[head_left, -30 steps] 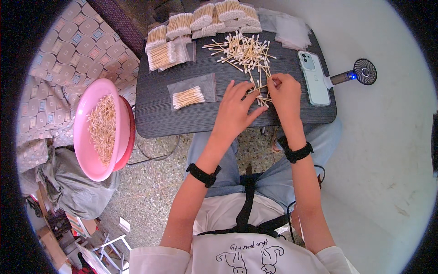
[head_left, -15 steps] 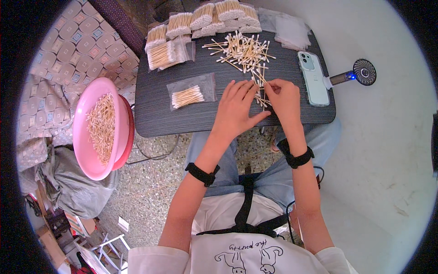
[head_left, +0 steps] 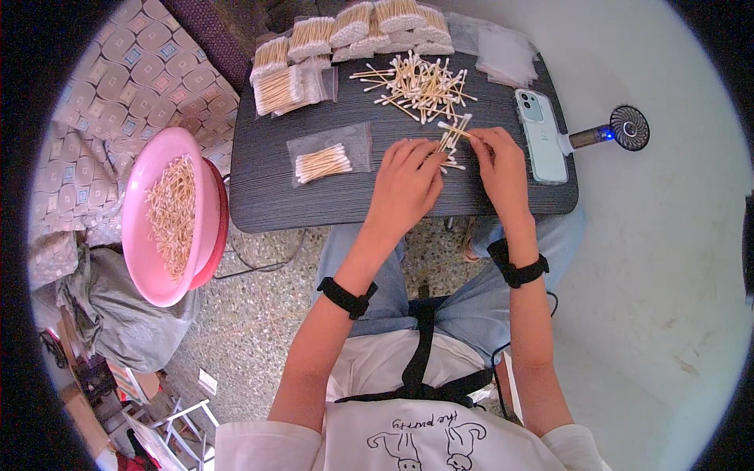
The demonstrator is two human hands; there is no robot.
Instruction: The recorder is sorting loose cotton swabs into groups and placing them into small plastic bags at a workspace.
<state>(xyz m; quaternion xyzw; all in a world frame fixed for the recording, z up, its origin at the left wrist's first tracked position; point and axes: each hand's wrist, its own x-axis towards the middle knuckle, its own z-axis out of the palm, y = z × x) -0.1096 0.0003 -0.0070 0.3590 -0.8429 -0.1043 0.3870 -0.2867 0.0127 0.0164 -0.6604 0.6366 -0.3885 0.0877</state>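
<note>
Between my hands is a small bunch of cotton swabs (head_left: 453,138) with wooden sticks and white tips. My left hand (head_left: 407,174) is closed at the lower left of the bunch, thumb and fingertips drawn together on some of the swabs. From the right, my right hand (head_left: 504,162) pinches the end of one swab lying crosswise over the others. A loose pile of swabs (head_left: 424,85) spreads just beyond. To the left of my hands, a clear plastic bag (head_left: 357,141) lies flat with a neat row of swabs (head_left: 323,163) in or on it; I cannot tell which.
Filled swab bags (head_left: 310,38) are stacked along the table's far edge, beside flat clear bags (head_left: 506,56). A phone (head_left: 542,137) and a small fan (head_left: 628,128) are at the right. Left of the table stands a pink basin (head_left: 135,235) of swabs. A white wall (head_left: 667,259) borders the right.
My right hand has shifted slightly right, away from my left. My left thumb has drawn in toward its fingers. The swabs between my hands are more gathered, with one now crosswise.
</note>
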